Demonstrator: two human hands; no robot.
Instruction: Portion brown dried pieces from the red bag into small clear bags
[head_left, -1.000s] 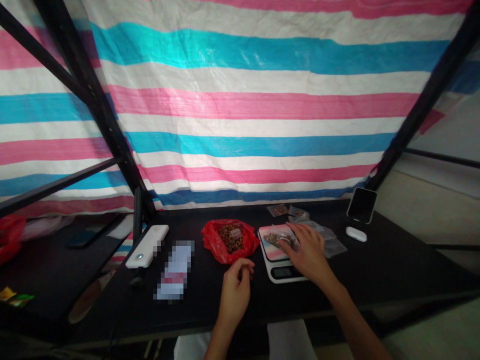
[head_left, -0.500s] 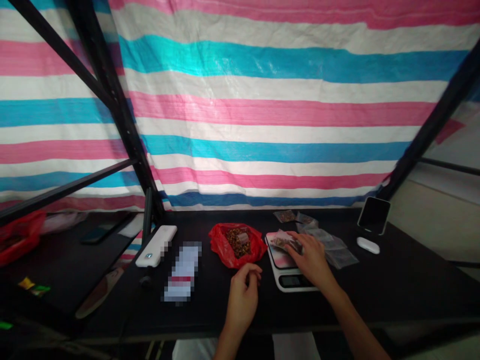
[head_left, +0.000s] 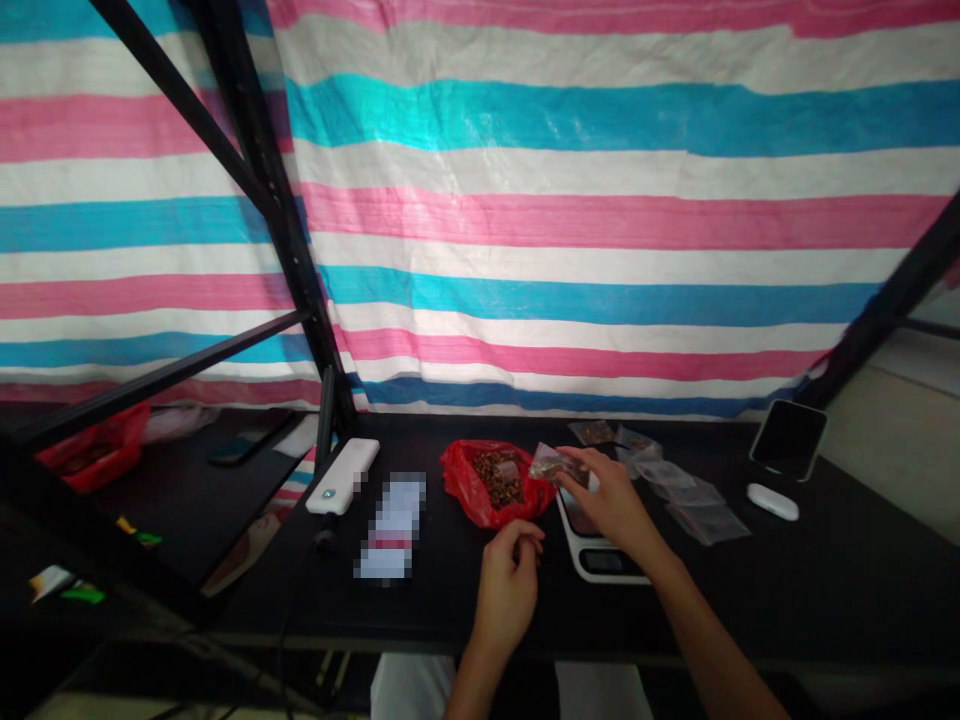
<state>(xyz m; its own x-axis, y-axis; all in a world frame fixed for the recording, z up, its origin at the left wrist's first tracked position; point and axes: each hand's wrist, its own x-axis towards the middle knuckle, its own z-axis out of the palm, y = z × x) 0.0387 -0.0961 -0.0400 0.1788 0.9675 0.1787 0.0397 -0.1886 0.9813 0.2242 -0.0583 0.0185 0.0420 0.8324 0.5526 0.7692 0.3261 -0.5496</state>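
Observation:
My right hand [head_left: 611, 500] pinches a small clear plastic bag [head_left: 551, 464] with brown bits inside, raised over the left part of a kitchen scale [head_left: 619, 576]. The scale is white-edged, with a dark display at the front, and the hand hides part of its plate. Loosely curled, my left hand [head_left: 510, 575] rests near the table's front edge, with nothing visible in its fingers. Just beyond it lies an open red plastic bag [head_left: 461, 475] full of brown granules [head_left: 495, 470], with a small clear piece on top.
Several flat clear bags [head_left: 701, 505] lie right of the scale, behind which sits a filled small bag [head_left: 592, 432]. A tablet-like device [head_left: 789, 440] and a white case [head_left: 772, 502] are at the right. A white power bank [head_left: 343, 476] and a blurred phone [head_left: 391, 530] lie left.
My right hand has lifted the small plastic bag off the scale and moved it toward the red bag. My left hand stays curled. The camera view has shifted left.

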